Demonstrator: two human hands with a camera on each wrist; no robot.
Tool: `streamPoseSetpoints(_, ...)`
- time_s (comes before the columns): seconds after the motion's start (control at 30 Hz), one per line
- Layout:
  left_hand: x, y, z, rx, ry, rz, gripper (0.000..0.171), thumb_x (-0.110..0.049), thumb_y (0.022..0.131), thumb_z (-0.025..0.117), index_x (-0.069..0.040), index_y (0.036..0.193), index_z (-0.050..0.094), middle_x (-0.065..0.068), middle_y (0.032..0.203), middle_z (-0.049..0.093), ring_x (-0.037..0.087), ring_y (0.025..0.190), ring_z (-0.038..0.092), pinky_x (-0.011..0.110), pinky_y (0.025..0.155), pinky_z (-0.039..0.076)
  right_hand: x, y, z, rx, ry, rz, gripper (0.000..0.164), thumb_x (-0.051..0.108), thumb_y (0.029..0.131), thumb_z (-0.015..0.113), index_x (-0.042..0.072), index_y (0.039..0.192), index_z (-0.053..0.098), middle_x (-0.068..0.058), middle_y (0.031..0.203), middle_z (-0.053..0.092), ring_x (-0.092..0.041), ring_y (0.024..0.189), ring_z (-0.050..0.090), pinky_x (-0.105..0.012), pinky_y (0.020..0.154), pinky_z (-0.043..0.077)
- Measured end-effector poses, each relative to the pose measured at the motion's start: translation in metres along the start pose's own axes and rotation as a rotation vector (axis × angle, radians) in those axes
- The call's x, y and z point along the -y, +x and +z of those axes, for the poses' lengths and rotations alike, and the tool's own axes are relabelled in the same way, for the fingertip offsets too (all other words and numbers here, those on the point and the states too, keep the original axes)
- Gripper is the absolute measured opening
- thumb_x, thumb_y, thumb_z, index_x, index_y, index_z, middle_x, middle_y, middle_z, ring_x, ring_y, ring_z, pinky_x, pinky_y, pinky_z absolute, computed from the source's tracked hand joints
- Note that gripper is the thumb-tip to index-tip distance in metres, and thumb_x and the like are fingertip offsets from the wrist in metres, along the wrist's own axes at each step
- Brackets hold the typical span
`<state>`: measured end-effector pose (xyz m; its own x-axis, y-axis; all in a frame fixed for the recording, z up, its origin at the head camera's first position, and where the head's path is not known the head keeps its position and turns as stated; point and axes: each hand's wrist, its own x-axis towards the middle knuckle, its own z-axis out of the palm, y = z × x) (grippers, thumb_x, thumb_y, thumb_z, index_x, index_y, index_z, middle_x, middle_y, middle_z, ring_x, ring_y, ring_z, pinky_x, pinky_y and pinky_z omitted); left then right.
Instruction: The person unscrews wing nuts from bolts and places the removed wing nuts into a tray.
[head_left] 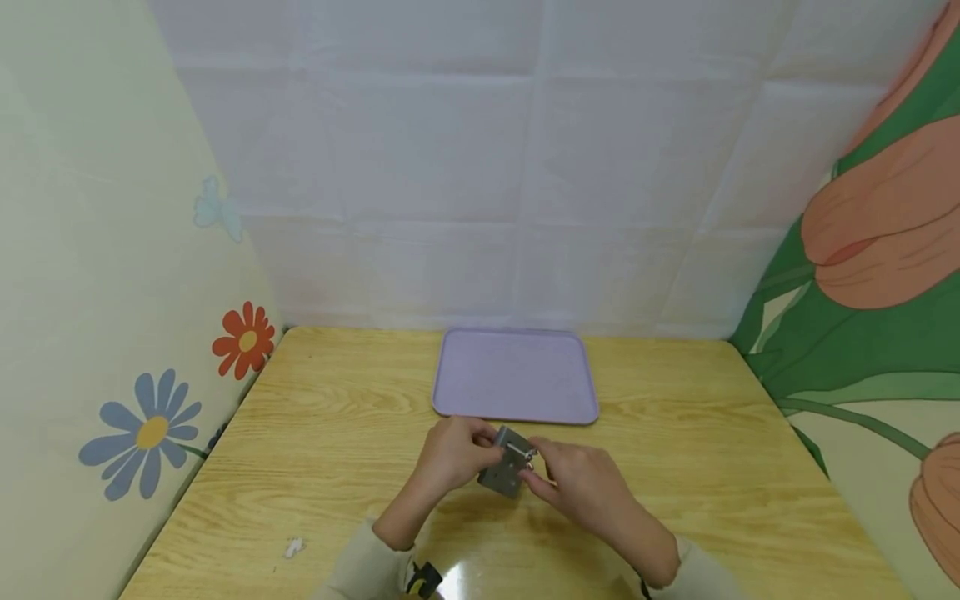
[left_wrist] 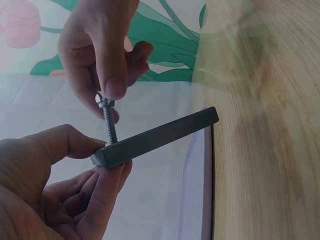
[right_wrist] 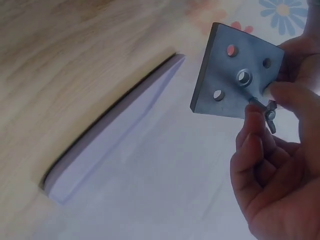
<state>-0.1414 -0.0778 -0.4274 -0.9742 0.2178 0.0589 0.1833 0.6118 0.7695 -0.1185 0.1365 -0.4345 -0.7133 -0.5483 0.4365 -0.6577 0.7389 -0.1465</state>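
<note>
A square grey metal plate (right_wrist: 225,75) with several round holes is held tilted above the table. My left hand (head_left: 452,454) pinches one edge of it, thumb on one face and fingers on the other. A threaded bolt (left_wrist: 110,125) stands out from the plate near that edge. At the bolt's outer end sits a wing nut (right_wrist: 270,115). My right hand (head_left: 581,483) has its thumb and fingers about the wing nut, pinching it; the fingertips partly cover it in the left wrist view.
A purple tray (head_left: 517,419) lies on the wooden table (head_left: 360,392) behind the hands, near the back wall. A small white scrap (head_left: 295,547) lies at the front left. Patterned cloths hang on both sides.
</note>
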Motion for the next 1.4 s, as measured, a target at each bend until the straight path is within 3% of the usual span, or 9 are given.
streamPoseSetpoints(0.13, 0.0, -0.001, -0.001, -0.005, -0.001, -0.017, 0.016, -0.015, 0.076, 0.077, -0.007, 0.089, 0.079, -0.004, 0.074, 0.071, 0.008, 0.064, 0.061, 0.027, 0.058, 0.051, -0.001, 0.002, -0.003, 0.141, 0.34, 0.234, 0.04, 0.043, 0.096, 0.067, 0.008, 0.116, 0.069, 0.01, 0.066, 0.058, 0.001, 0.05, 0.044, -0.019, 0.046, 0.037)
streamPoseSetpoints(0.33, -0.001, 0.0, 0.0, -0.01, 0.01, -0.018, 0.017, -0.016, 0.075, 0.077, -0.008, 0.089, 0.079, -0.004, 0.074, 0.071, 0.008, 0.066, 0.061, 0.027, 0.06, 0.051, -0.011, 0.004, -0.004, 0.422, 1.155, 0.736, 0.069, 0.061, 0.103, 0.038, -0.002, 0.103, 0.067, 0.002, 0.062, 0.06, -0.005, 0.046, 0.048, -0.02, 0.045, 0.038)
streamPoseSetpoints(0.43, -0.001, 0.001, 0.0, -0.011, 0.006, -0.014, 0.017, -0.017, 0.075, 0.077, -0.008, 0.089, 0.079, -0.005, 0.075, 0.071, 0.008, 0.066, 0.061, 0.027, 0.06, 0.051, -0.013, 0.004, -0.002, 0.532, 1.382, 0.813, 0.073, 0.066, 0.101, 0.038, -0.002, 0.101, 0.066, 0.005, 0.061, 0.058, -0.001, 0.045, 0.046, -0.017, 0.043, 0.037)
streamPoseSetpoints(0.6, -0.001, 0.002, 0.0, 0.002, -0.018, -0.028, 0.017, -0.017, 0.076, 0.077, -0.009, 0.09, 0.079, -0.005, 0.075, 0.071, 0.008, 0.066, 0.061, 0.027, 0.059, 0.052, -0.012, 0.004, 0.001, 0.548, 1.493, 0.785, 0.059, 0.058, 0.103, 0.039, 0.004, 0.093, 0.063, 0.007, 0.059, 0.057, 0.0, 0.043, 0.046, -0.015, 0.043, 0.038)
streamPoseSetpoints(0.8, 0.0, 0.002, 0.001, 0.011, -0.023, -0.042, 0.018, -0.018, 0.076, 0.077, -0.009, 0.092, 0.079, -0.006, 0.076, 0.071, 0.009, 0.067, 0.062, 0.029, 0.06, 0.052, -0.011, 0.005, 0.001, 0.52, 1.444, 0.804, 0.053, 0.053, 0.103, 0.042, 0.006, 0.088, 0.062, 0.006, 0.058, 0.055, 0.0, 0.041, 0.044, -0.016, 0.042, 0.036)
streamPoseSetpoints(0.93, 0.0, 0.002, 0.0, 0.016, -0.026, -0.043, 0.018, -0.018, 0.077, 0.076, -0.009, 0.092, 0.079, -0.005, 0.076, 0.072, 0.009, 0.067, 0.062, 0.029, 0.06, 0.052, -0.01, 0.006, 0.0, 0.479, 1.289, 0.785, 0.054, 0.052, 0.102, 0.048, 0.003, 0.087, 0.065, 0.005, 0.057, 0.055, -0.002, 0.042, 0.043, -0.018, 0.042, 0.034)
streamPoseSetpoints(1.07, -0.001, 0.002, 0.0, 0.018, -0.022, -0.043, 0.017, -0.018, 0.077, 0.076, -0.009, 0.092, 0.079, -0.006, 0.076, 0.071, 0.009, 0.067, 0.062, 0.029, 0.059, 0.052, -0.008, 0.007, -0.002, 0.403, 0.991, 0.662, 0.05, 0.049, 0.102, 0.053, 0.003, 0.089, 0.069, 0.004, 0.057, 0.056, -0.006, 0.045, 0.045, -0.022, 0.043, 0.035)
streamPoseSetpoints(1.27, -0.001, 0.002, 0.0, 0.016, -0.01, -0.038, 0.015, -0.018, 0.078, 0.076, -0.01, 0.091, 0.079, -0.006, 0.076, 0.071, 0.009, 0.067, 0.062, 0.029, 0.059, 0.052, 0.0, 0.005, -0.004, 0.194, 0.389, 0.352, 0.028, 0.039, 0.094, 0.071, 0.011, 0.092, 0.071, 0.013, 0.057, 0.051, 0.0, 0.047, 0.042, -0.021, 0.043, 0.036)
streamPoseSetpoints(1.4, -0.002, 0.002, 0.0, 0.017, -0.015, -0.036, 0.016, -0.018, 0.078, 0.076, -0.009, 0.091, 0.079, -0.005, 0.076, 0.071, 0.009, 0.066, 0.062, 0.029, 0.058, 0.052, 0.005, 0.003, -0.003, 0.091, 0.151, 0.205, 0.019, 0.029, 0.088, 0.077, 0.012, 0.09, 0.069, 0.016, 0.057, 0.049, 0.005, 0.046, 0.035, -0.017, 0.042, 0.032)
